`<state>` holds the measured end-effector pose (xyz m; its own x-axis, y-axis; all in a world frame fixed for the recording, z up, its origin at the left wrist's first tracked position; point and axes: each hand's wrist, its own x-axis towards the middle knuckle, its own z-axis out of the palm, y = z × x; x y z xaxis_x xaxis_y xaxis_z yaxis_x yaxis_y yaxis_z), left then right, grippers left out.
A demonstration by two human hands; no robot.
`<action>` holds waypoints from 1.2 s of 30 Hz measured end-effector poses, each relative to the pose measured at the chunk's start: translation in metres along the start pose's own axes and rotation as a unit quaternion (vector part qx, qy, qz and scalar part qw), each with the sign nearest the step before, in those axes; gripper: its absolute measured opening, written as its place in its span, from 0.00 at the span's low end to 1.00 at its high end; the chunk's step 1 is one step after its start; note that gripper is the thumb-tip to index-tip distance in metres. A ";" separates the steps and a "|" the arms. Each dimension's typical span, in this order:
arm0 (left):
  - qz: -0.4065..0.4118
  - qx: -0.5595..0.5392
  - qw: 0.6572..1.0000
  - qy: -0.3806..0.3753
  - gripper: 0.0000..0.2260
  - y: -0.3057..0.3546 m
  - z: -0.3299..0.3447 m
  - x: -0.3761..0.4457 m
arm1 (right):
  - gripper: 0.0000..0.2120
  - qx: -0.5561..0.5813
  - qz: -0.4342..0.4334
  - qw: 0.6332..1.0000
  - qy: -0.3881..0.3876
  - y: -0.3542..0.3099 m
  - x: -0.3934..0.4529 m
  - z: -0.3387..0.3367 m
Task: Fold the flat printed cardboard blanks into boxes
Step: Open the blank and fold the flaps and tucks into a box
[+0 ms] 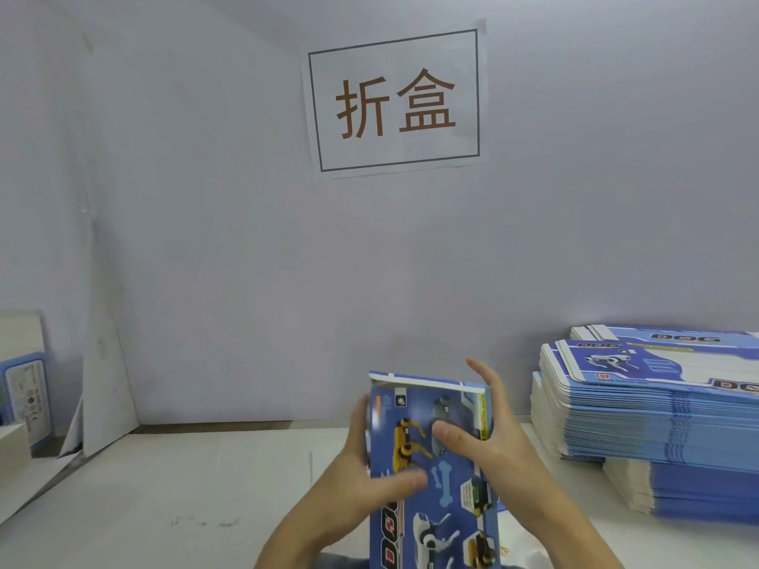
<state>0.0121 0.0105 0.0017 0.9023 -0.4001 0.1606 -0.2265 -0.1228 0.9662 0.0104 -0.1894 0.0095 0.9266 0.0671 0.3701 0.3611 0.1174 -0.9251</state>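
Note:
A blue printed box (447, 482) with robot-dog pictures stands upright in front of me, low in the middle of the view, its top flap edge white. My left hand (361, 470) grips its left side, thumb across the printed front. My right hand (488, 429) holds the right side, thumb on the front and fingers reaching up past the top corner. A tall stack of flat blue printed blanks (657, 408) lies on the white table (185, 498) at the right.
A white wall with a framed paper sign (396, 100) rises behind the table. At the far left stand a blue box (28, 396), a pale carton (12, 445) and a leaning white sheet (104, 388).

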 end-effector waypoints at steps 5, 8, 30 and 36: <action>-0.113 0.057 0.989 -0.073 0.39 -0.008 -0.018 -0.007 | 0.27 0.108 -0.015 0.982 0.153 0.008 0.009 -0.006; -0.119 0.062 0.989 -0.069 0.36 -0.005 -0.025 -0.009 | 0.13 0.048 -0.055 0.981 0.180 0.003 0.009 -0.012; 0.063 -0.179 0.963 0.191 0.19 0.022 -0.033 -0.003 | 0.11 0.162 0.217 0.916 0.295 0.053 0.002 -0.032; 0.117 -0.376 0.858 0.331 0.36 0.020 -0.070 -0.017 | 0.11 0.069 0.222 0.928 0.290 0.057 0.006 -0.025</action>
<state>0.0179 0.0781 0.0327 0.9312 0.3000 0.2072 -0.3542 0.6104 0.7085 0.0392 -0.2070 -0.0427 0.8965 -0.4001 -0.1903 -0.0510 0.3336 -0.9413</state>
